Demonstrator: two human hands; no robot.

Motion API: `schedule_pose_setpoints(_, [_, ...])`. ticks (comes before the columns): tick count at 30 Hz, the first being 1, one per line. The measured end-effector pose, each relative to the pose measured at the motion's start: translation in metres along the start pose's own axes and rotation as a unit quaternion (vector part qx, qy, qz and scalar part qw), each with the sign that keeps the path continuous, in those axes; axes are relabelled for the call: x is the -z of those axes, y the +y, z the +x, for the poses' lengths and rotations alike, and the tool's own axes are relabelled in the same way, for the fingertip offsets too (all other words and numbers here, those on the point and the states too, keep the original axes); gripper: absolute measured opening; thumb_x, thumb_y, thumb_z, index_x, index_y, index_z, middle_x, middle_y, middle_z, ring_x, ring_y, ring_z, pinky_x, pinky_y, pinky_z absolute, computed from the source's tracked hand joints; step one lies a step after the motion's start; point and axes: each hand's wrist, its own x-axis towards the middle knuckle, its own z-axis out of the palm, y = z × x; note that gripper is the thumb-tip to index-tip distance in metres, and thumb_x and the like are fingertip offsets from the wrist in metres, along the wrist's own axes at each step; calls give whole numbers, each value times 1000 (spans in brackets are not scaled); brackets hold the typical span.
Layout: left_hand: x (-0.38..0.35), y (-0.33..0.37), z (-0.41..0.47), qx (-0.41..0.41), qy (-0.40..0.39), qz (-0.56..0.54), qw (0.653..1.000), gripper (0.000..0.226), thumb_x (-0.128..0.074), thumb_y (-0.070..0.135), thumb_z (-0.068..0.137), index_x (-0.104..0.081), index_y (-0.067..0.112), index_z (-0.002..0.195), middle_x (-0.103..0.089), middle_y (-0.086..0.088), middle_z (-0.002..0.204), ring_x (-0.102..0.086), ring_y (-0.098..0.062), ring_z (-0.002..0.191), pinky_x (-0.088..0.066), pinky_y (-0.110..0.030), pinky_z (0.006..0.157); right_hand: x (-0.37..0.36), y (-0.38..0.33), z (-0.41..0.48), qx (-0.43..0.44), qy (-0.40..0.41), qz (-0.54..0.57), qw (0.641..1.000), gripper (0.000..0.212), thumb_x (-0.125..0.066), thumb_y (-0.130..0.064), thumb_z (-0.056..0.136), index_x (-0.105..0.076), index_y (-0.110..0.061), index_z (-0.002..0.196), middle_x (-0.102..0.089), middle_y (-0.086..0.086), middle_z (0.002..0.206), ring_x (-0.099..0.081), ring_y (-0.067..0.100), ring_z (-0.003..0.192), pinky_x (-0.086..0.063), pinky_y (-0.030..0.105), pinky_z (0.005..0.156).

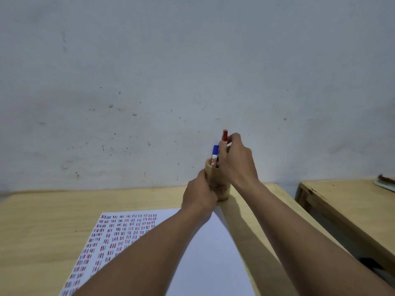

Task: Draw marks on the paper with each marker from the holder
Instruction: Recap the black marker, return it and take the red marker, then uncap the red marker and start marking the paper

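A round wooden holder (222, 184) stands on the table near the wall. My left hand (198, 194) wraps around its lower left side. My right hand (236, 161) is above the holder's mouth, fingers closed on a red-capped marker (224, 135) whose cap sticks up above my fingers. A blue-capped marker (215, 154) stands in the holder, just left of my right hand. The white paper (205, 253) lies in front of the holder, its left part covered with rows of short red and blue marks (119, 229). My forearms cross over the sheet.
The wooden table (42, 221) meets a pale, scuffed wall (192, 71) just behind the holder. A second wooden table (346, 201) stands to the right across a narrow gap, with some object at its far right edge (385, 182).
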Motion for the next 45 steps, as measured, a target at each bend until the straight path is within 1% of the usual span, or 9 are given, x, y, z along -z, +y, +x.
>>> schedule_pose_setpoints(4, [4, 2, -4, 3, 21, 18, 1000, 37, -50, 2, 80, -58, 21, 111, -68, -1, 108, -62, -24, 92, -56, -38, 80, 10, -7, -1, 30, -5, 30, 999, 15, -41, -23, 105, -47, -18, 119, -61, -4, 84, -67, 25, 81, -57, 46, 72])
schedule_pose_setpoints(10, [39, 15, -16, -8, 79, -32, 996, 51, -54, 10, 96, -47, 12, 146, -57, -8, 142, -55, -23, 129, -44, -29, 100, 23, -23, -13, 71, -23, -14, 997, 32, -47, -9, 101, -60, -16, 129, -61, 5, 104, -64, 24, 93, -56, 40, 77])
schedule_pose_setpoints(17, [98, 33, -41, -21, 77, -264, 961, 35, -65, 6, 85, -72, 19, 116, -76, -2, 98, -72, -24, 97, -61, -44, 87, 28, -46, -38, 109, -66, -112, 986, 32, -52, -10, 98, -74, -20, 120, -62, 7, 99, -64, 28, 88, -51, 35, 71])
schedule_pose_setpoints(25, [130, 43, -75, -81, 112, -271, 953, 12, -67, 5, 93, -76, 5, 100, -79, -12, 90, -78, -21, 84, -64, -35, 78, 29, -73, -75, 126, -52, -109, 985, 32, -53, -11, 99, -67, -21, 126, -58, 6, 113, -64, 27, 97, -45, 33, 74])
schedule_pose_setpoints(28, [136, 45, -81, -76, 129, -294, 944, 10, -66, 6, 94, -75, 7, 97, -79, -11, 90, -78, -18, 83, -64, -36, 79, 27, -87, -97, 77, 46, -25, 996, 9, -56, -24, 96, -63, -18, 99, -59, -3, 94, -63, 21, 76, -51, 37, 72])
schedule_pose_setpoints(30, [140, 44, -85, -69, 132, -310, 939, 9, -66, 8, 94, -75, 7, 97, -79, -10, 90, -78, -17, 84, -63, -38, 81, 23, -97, -109, -39, 17, 66, 997, 33, -58, -39, 96, -59, -14, 76, -60, -3, 68, -60, 19, 61, -57, 40, 64])
schedule_pose_setpoints(33, [147, 38, -89, -74, 114, -279, 951, 8, -68, 14, 93, -77, 15, 94, -80, -2, 89, -76, -15, 87, -63, -39, 82, 18, -109, -117, -258, -88, 357, 894, 40, -64, -46, 95, -69, -8, 85, -53, 1, 62, -51, 15, 53, -47, 27, 46])
schedule_pose_setpoints(37, [159, 26, -96, -78, 100, -228, 965, 11, -71, 18, 91, -80, 20, 86, -79, 0, 85, -72, -15, 87, -63, -40, 81, 8, -112, -118, -343, -120, 600, 713, 20, -71, -25, 94, -67, -6, 89, -55, -1, 59, -50, 6, 44, -48, 14, 41])
schedule_pose_setpoints(45, [183, -2, -101, -21, 139, -196, 970, 13, -70, 20, 92, -78, 15, 83, -79, -6, 86, -76, -21, 86, -64, -44, 79, -16, -113, -124, -317, -92, 587, 740, 15, -67, -10, 96, -65, -3, 82, -61, 5, 63, -58, 10, 50, -54, 17, 46])
